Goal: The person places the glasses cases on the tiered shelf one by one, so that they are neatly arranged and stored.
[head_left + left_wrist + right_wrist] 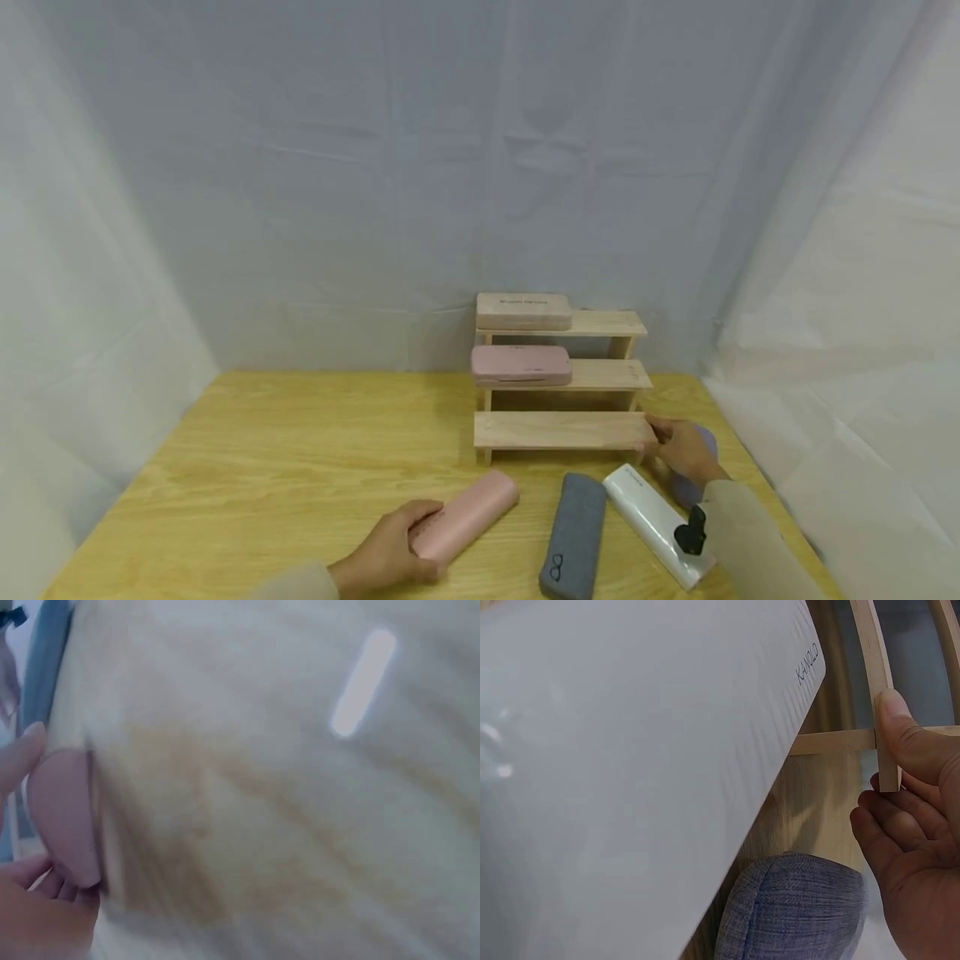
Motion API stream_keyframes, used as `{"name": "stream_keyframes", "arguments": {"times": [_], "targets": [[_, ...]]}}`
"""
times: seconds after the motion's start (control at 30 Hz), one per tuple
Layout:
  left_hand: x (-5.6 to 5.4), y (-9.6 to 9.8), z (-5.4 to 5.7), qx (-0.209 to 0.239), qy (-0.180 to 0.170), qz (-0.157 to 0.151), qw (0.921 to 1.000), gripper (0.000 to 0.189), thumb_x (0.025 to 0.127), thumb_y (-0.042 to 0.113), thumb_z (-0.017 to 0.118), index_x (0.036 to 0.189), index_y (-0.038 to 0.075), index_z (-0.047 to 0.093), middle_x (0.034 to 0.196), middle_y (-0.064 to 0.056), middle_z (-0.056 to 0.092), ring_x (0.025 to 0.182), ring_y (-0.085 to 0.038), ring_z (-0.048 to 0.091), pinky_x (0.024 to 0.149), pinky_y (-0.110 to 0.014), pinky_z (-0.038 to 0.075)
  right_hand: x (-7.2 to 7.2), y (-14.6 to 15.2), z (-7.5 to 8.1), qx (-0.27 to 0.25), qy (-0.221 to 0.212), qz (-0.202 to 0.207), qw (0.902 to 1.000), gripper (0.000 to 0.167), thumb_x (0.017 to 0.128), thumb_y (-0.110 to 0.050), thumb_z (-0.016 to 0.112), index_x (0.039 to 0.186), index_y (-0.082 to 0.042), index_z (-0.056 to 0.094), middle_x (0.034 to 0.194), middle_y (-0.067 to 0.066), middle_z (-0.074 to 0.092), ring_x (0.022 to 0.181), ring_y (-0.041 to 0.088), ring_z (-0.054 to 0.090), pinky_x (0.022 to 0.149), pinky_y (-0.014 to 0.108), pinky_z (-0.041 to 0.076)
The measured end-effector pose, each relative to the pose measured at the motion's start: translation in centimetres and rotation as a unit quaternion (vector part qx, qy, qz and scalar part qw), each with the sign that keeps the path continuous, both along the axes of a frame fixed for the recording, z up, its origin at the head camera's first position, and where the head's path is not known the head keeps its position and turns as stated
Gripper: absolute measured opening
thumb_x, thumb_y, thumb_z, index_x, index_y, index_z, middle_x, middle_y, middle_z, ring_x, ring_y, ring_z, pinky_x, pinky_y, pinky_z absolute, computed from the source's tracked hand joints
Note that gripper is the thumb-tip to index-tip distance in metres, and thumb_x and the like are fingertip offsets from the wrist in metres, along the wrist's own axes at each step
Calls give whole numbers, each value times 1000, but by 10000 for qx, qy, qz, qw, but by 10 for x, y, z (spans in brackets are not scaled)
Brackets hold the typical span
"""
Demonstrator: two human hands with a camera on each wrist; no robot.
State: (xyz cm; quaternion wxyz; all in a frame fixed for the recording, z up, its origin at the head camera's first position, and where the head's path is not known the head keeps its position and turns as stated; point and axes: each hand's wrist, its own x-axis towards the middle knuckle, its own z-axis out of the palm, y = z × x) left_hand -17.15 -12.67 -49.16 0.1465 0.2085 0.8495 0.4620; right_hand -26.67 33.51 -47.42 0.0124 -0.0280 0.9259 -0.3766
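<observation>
My left hand (pixel 386 546) grips the near end of a pink glasses case (pixel 480 512) on the table. In the left wrist view, the rounded end of this pink case (pixel 64 814) sits between thumb and fingers. My right hand (pixel 686 450) pinches the right end of the lowest step of a three-step wooden stand (pixel 558 429). The right wrist view has the thumb on the top of that board (pixel 874 667) and the fingers below. Close by the right hand lie a shiny white glasses case (pixel 652 521) and a purple fabric case (pixel 707 442), partly hidden by that hand.
A beige case (pixel 523 312) rests on the top step, left side. On the middle step lies a flat pink case (pixel 521 365). A grey-blue soft case (pixel 573 533) with a glasses print lies before the stand. White sheeting (pixel 337 208) hangs around the wooden table (pixel 262 467).
</observation>
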Motion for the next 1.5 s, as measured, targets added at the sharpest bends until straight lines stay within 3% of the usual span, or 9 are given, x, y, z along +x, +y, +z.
{"name": "stream_keyframes", "arguments": {"times": [0.17, 0.3, 0.43, 0.5, 0.8, 1.1, 1.5], "targets": [[7, 1, -2, -163, 408, 95, 9990, 85, 69, 31, 87, 135, -5, 47, 132, -19, 53, 109, -29, 56, 83, -30, 50, 0, 1, 2, 43, 46, 8, 10000, 64, 88, -17, 70, 138, 12, 41, 136, 32, 44, 125, 46, 45, 96, 50, 48], [8, -1, -2, -397, 740, 372, 9958, 81, 67, 28, 88, 129, -9, 52, 126, -23, 58, 106, -31, 59, 83, -39, 53, 0, 1, 1, 0, 21, -3, 10000, 64, 89, -18, 70, 138, 11, 41, 137, 32, 44, 125, 46, 45, 96, 50, 47], [7, -7, -3, -663, 1286, 788, 9863, 76, 64, 25, 90, 122, -12, 58, 117, -25, 63, 105, -36, 61, 88, -49, 51, 0, 0, 1, 25, -37, -51, 10000, 64, 88, -19, 70, 139, 9, 42, 137, 31, 45, 126, 45, 44, 98, 51, 45], [6, -10, -4, -692, 1398, 887, 9838, 76, 62, 25, 91, 120, -13, 58, 115, -26, 63, 106, -38, 61, 90, -52, 50, 0, -1, 2, 56, -75, -48, 9999, 65, 89, -20, 70, 139, 9, 41, 137, 31, 45, 126, 46, 44, 98, 51, 45], [4, -12, -9, -775, 1449, 960, 9817, 73, 62, 23, 91, 120, -10, 60, 117, -24, 63, 108, -38, 60, 92, -51, 49, 1, -2, 5, -6, -101, -31, 9999, 64, 89, -18, 69, 139, 11, 40, 137, 32, 44, 125, 45, 45, 97, 50, 47], [3, -15, -7, -470, 1229, 1099, 9852, 73, 62, 23, 91, 121, -8, 61, 118, -23, 64, 111, -37, 60, 94, -48, 48, 1, -2, 5, -6, -43, 20, 10000, 64, 89, -17, 69, 139, 11, 40, 136, 32, 44, 124, 46, 46, 96, 50, 47], [-2, -21, -6, -410, 1032, 1011, 9887, 74, 62, 28, 91, 121, -6, 62, 118, -20, 65, 113, -36, 59, 94, -47, 48, 1, -2, 4, 11, 34, 48, 10000, 65, 88, -17, 71, 137, 13, 41, 135, 34, 44, 124, 47, 45, 95, 50, 48]]}}
